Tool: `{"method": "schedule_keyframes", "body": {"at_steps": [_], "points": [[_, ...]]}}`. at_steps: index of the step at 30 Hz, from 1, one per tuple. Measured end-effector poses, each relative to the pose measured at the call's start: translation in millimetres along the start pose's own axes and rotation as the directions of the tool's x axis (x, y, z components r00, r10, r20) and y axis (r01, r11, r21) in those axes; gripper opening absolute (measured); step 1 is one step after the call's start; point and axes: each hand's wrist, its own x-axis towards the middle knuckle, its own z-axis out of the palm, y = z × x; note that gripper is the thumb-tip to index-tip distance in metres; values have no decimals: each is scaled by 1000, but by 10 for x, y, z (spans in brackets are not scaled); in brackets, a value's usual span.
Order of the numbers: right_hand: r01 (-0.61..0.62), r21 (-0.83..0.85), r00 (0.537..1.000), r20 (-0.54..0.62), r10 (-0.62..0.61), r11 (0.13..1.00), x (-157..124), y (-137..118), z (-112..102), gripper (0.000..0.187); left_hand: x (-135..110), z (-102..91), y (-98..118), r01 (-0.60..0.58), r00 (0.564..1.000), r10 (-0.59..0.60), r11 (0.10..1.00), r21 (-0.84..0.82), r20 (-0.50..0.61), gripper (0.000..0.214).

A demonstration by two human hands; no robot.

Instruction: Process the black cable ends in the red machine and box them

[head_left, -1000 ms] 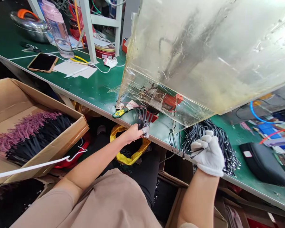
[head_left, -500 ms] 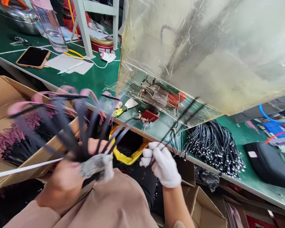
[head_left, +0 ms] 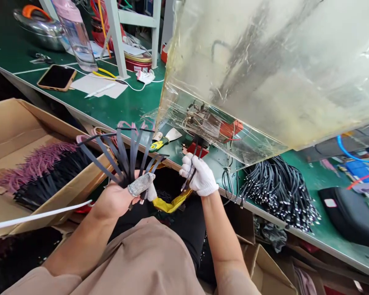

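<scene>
In the head view, the step in hand looks like working a pair of dark strands at the small red block, while the other cables are kept aside. The right hand, in a white glove, is nearest the block; its grip is closed, with the fingers curled around the strands, which lie across the block and hang out below the fingers. Its forearm rises from the lower right, the back of the hand turned largely up. The left hand, with a grey sleeve on one finger, has a firm, nearly full grip on a bunch of flat dark cables; they fan upward, pink loops at their far ends, in front of the bench. That forearm slants in from the lower left, well apart from the block. From this pose, the next move would seem to call for the right fingers keeping both strands straight, below the clear panel, and the left hand holding its bunch clear.
</scene>
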Motion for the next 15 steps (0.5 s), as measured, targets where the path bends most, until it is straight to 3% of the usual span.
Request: {"method": "schedule_keyframes", "body": {"at_steps": [2, 5, 8, 11, 15], "points": [[20, 36, 1000, 11, -21, 999, 154, -75, 45, 4, 15, 4, 23, -10, 1000, 10, 1000, -13, 27, 56], [14, 64, 1000, 16, -15, 998, 309, -120, 50, 6, 12, -21, -9, -9, 1000, 10, 1000, -23, 27, 53], [0, 55, 998, -63, 3, 998, 390, -139, 23, 6, -3, -41, -50, -3, 1000, 4, 1000, -11, 8, 49], [-30, 88, 990, -132, 41, 996, 422, -176, 37, 13, -15, -57, -74, 4, 1000, -4, 1000, -5, 7, 46], [-52, 187, 978, -190, 88, 981, 415, -242, 119, 25, -32, -89, -96, -13, 995, 12, 1000, 16, 100, 43]]}}
